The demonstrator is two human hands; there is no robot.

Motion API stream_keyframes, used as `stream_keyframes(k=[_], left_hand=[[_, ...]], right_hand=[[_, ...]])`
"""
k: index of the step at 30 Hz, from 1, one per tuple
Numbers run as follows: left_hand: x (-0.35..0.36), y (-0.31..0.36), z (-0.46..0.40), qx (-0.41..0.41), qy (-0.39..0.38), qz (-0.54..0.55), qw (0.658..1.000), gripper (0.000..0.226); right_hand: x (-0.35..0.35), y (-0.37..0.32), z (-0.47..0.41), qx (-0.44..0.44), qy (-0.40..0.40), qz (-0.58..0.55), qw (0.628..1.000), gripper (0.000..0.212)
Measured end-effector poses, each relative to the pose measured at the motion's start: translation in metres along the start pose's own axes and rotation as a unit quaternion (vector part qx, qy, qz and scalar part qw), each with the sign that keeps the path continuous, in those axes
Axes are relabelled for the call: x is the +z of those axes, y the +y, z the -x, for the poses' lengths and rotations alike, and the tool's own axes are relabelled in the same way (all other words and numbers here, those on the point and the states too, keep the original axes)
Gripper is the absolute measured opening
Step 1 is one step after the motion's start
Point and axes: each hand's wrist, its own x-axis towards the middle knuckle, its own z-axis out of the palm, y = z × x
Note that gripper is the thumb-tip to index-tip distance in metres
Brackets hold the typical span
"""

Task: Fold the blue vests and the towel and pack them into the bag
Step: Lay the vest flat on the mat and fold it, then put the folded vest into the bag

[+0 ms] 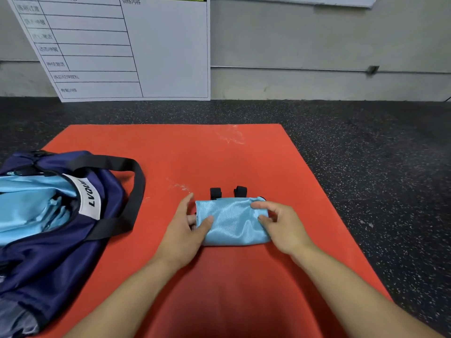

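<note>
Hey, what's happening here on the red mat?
A person is gripping a small folded blue vest on the red mat, left hand at its left end and right hand at its right end. Two black straps stick out from its far edge. The navy bag lies open to the left, with light blue fabric already inside.

gym | speckled rubber floor [366, 167] | red mat [195, 154] | training-plan board [146, 45]

Between the two hands lies a small folded vest of glossy, satin-like light-blue cloth [231, 222], with matt black webbing straps [215, 192] beyond the fingers. Under it is a smooth matt orange-red foam mat [244, 162]. Left of the left hand sits a navy bag of faintly shiny synthetic cloth [48, 259].
</note>
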Motion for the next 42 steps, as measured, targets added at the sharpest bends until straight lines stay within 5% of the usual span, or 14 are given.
stream_keyframes(k=[2,4,8,13,17,22,29,36,42], left_hand=[[0.001,-0.004,-0.003,0.055,0.066,-0.148,0.985,0.07],[0.003,-0.005,-0.001,0.175,0.123,-0.313,0.926,0.054],[0.02,-0.002,0.005,0.322,0.059,-0.37,0.87,0.019],[0.019,-0.018,0.001,0.225,0.045,-0.377,0.897,0.039],[0.016,-0.013,0.001,0.125,0.019,-0.36,0.924,0.057],[0.009,0.004,-0.002,0.034,-0.016,-0.325,0.945,0.026],[0.009,0.001,-0.007,0.103,-0.03,-0.315,0.943,0.013],[-0.004,0.001,-0.014,0.108,-0.02,-0.144,0.983,0.037],[-0.025,0.017,-0.003,0.108,-0.004,-0.111,0.988,0.042]], right_hand=[[0.0,-0.002,-0.003,0.004,-0.005,0.042,0.999,0.033],[0.001,-0.006,-0.002,-0.01,-0.005,0.082,0.997,0.033],[0.004,-0.01,0.006,-0.072,0.058,0.143,0.985,0.031],[0.009,-0.012,0.017,-0.225,0.009,0.26,0.939,0.03],[0.015,0.004,0.02,-0.126,-0.019,0.271,0.954,0.04],[0.006,0.006,0.008,0.004,0.031,0.169,0.985,0.022],[0.011,-0.005,0.001,0.005,0.03,0.069,0.997,0.019],[0.014,-0.017,-0.001,0.028,0.002,-0.124,0.992,0.051],[0.01,-0.037,0.003,0.01,-0.024,-0.203,0.979,0.055]])
